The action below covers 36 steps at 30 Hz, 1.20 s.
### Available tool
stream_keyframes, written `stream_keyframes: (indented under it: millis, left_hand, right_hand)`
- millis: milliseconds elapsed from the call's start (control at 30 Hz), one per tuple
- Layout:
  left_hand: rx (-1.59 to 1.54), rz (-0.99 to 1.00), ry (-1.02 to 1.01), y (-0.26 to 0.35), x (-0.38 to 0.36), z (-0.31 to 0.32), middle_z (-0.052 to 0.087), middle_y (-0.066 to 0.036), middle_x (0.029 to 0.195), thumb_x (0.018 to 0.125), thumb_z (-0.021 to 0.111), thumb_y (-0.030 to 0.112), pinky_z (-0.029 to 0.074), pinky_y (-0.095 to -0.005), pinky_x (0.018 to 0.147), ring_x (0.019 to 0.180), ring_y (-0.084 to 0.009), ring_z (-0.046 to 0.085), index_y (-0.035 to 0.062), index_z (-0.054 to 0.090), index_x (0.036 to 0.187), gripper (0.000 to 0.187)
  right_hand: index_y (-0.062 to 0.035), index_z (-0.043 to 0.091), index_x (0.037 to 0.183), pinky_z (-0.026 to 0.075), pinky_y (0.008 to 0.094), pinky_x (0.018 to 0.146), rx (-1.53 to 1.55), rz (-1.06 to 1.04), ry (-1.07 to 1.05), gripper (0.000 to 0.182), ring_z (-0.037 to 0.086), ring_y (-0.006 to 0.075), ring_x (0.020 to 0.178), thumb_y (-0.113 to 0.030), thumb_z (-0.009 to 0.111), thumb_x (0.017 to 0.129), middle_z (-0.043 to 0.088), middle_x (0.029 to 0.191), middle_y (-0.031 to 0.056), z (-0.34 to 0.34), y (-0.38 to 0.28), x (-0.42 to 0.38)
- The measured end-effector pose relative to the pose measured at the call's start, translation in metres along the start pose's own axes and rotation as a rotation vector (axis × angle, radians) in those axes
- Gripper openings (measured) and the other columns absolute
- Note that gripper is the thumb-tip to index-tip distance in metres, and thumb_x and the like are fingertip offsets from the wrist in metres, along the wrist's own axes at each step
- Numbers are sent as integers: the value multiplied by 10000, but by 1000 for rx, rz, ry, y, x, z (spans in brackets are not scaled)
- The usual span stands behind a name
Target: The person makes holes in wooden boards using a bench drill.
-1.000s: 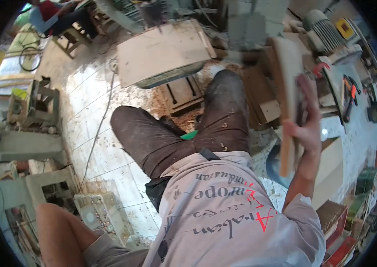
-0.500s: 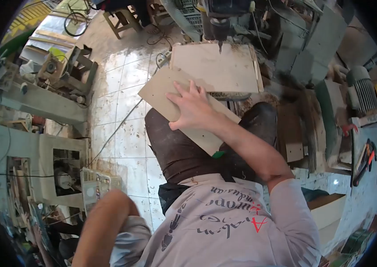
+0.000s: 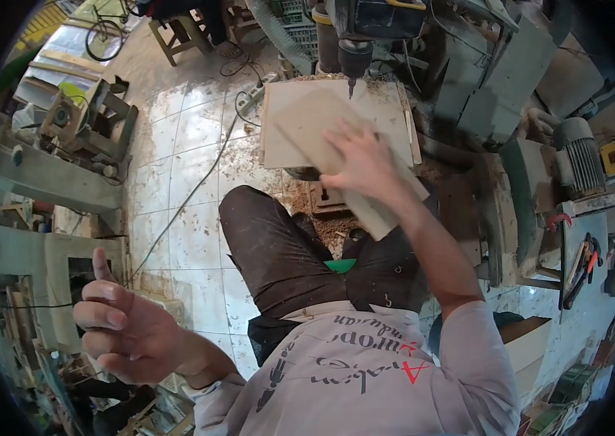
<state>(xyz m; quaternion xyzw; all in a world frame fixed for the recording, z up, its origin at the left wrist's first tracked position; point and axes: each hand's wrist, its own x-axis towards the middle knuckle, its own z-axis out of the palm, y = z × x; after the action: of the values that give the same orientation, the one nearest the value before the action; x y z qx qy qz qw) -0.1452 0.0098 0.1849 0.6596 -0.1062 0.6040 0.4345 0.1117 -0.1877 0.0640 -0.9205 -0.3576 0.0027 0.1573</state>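
Note:
A flat, pale rectangular panel (image 3: 307, 127), blurred by motion, lies slantwise over the drill's board-topped work table (image 3: 278, 154), its lower end reaching past the table's near edge. My right hand (image 3: 362, 160) grips this panel across its width, fingers over its top face and thumb by its left edge. Just beyond that hand, the drill chuck and bit (image 3: 353, 65) point down above the work table. Raised at the lower left, my left hand (image 3: 129, 327) holds nothing; one finger points up and the others are half curled, apart.
A power strip (image 3: 253, 94) and its cable lie on the tiled floor left of the work table. Machines stand on both sides, including a grey motor (image 3: 578, 156) at right. Pliers (image 3: 580, 272) rest on a side bench. Wood shavings cover the floor below.
The panel has moved from above my lap, forward and right over the work table, with my right hand. My left hand has come into view at the lower left.

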Motion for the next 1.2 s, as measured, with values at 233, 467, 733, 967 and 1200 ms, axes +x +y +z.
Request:
stream_keyframes:
  millis: [233, 467, 733, 967, 1200]
  left_hand:
    - [41, -108, -1, -9, -19, -28, 394, -55, 827, 1018, 304, 376, 361, -564, 992, 834, -227, 450, 101, 402, 770, 383]
    - [94, -214, -202, -38, -26, 4, 574, -130, 857, 955, 438, 207, 471, -480, 867, 807, -227, 558, 22, 500, 726, 300]
    - [31, -671, -521, -116, -78, 79, 636, -137, 937, 904, 607, 93, 454, -259, 756, 845, -176, 597, -19, 615, 876, 116]
    - [260, -411, -806, -165, -84, 123, 567, -165, 1215, 918, 588, 188, 396, -434, 996, 1180, -331, 509, 35, 610, 1119, 254]
    - [818, -215, -852, -182, -90, 143, 485, -134, 1363, 944, 513, 367, 228, -609, 1080, 1299, -337, 407, 106, 553, 1275, 424]
  right_hand:
    - [-129, 542, 1330, 273, 486, 1109, 10, 385, 67, 794, 370, 377, 1329, -426, 759, 626, 415, 1459, 131, -43, 73, -21]
    - [-164, 503, 1349, 261, 640, 1056, 73, 281, 59, 831, 309, 475, 1324, -440, 768, 612, 364, 1472, 126, -47, 79, -81]
    - [-118, 525, 1320, 230, 552, 1098, 43, -273, -157, 799, 256, 493, 1334, -378, 761, 602, 343, 1468, 189, -31, 7, -68]
    - [-89, 558, 1264, 231, 582, 1104, 44, -583, -221, 681, 294, 436, 1343, -375, 752, 677, 392, 1422, 178, -11, 1, 4]
    - [-119, 571, 1263, 231, 597, 1101, -59, -370, -9, 629, 323, 396, 1349, -402, 757, 733, 440, 1395, 125, -21, 45, -28]
